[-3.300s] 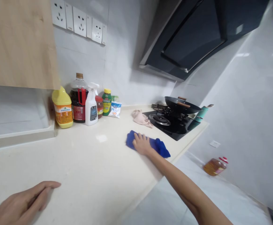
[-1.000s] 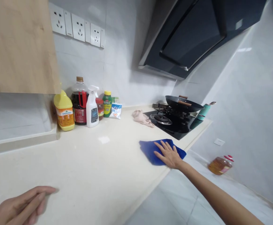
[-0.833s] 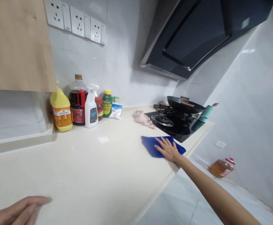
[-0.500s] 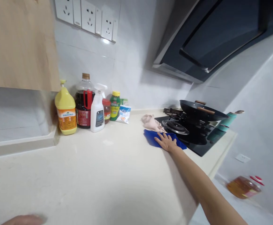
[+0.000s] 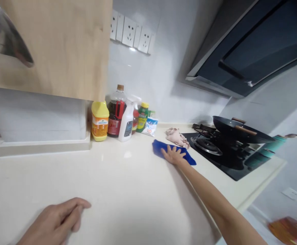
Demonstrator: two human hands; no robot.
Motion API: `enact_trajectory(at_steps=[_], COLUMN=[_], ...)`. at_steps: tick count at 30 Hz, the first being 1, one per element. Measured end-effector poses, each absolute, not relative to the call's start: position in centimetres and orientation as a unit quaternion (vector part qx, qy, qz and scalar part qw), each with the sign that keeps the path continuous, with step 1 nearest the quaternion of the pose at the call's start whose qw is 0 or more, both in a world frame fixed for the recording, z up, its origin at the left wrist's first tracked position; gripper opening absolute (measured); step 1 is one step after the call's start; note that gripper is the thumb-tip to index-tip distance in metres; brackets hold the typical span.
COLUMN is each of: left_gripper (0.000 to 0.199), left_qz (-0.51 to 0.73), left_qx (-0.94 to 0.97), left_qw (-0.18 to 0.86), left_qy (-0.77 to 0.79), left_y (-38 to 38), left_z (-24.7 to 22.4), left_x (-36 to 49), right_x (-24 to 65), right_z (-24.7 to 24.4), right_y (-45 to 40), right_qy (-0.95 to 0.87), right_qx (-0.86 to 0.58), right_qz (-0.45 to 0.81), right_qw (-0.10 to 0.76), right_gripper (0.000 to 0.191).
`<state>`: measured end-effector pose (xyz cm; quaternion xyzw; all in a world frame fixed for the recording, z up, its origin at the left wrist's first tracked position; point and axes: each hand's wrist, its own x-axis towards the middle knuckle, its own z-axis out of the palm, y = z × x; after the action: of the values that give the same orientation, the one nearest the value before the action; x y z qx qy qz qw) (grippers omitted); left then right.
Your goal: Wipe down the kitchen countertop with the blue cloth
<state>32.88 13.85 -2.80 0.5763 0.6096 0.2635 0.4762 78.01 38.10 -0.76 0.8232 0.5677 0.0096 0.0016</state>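
My right hand (image 5: 174,154) lies flat with its fingers spread on a blue cloth (image 5: 159,145), which rests on the pale countertop (image 5: 107,177) left of the stove. Just behind the blue cloth is a crumpled pinkish cloth (image 5: 177,137). Over the near left part of the counter, my left hand (image 5: 59,219) is loosely closed, its index finger bent forward and the others curled under. Nothing shows in its fingers.
Along the wall stand a yellow jug (image 5: 100,120), a dark sauce bottle (image 5: 115,112), a white spray bottle (image 5: 127,120), a green bottle (image 5: 142,117) and a small packet (image 5: 150,126). A wok (image 5: 240,131) sits on the gas stove (image 5: 222,160). A wooden cabinet (image 5: 69,47) overhangs the left.
My right hand and the blue cloth have shifted left along the counter, away from the stove. My left hand has come further into view. The camera has turned left.
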Motion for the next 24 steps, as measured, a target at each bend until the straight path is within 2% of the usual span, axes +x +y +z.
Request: enact_trajectory(at_steps=[8, 12, 18, 24], left_gripper=[0.064, 0.063, 0.06, 0.047], left_qz=[0.335, 0.408, 0.548, 0.633], left_qx=[0.599, 0.595, 0.55, 0.499], left_qw=[0.483, 0.467, 0.393, 0.313], left_qy=[0.543, 0.511, 0.493, 0.503], left_y=[13.4, 12.9, 11.9, 10.4], left_z=[-0.5, 0.3, 2.5, 4.3], left_x=[33.4, 32.8, 31.6, 30.1], right_x=[62.5, 57.7, 56.5, 59.9], right_z=[0.3, 0.5, 1.1, 1.3], right_y=[28.8, 22.2, 12.5, 6.7], right_qy=[0.717, 0.784, 0.858, 0.884], right_qx=[0.697, 0.62, 0.51, 0.462], right_qz=[-0.007, -0.024, -0.059, -0.068], right_qw=[-0.006, -0.005, -0.015, -0.02], right_gripper=[0.08, 0.082, 0.086, 0.082])
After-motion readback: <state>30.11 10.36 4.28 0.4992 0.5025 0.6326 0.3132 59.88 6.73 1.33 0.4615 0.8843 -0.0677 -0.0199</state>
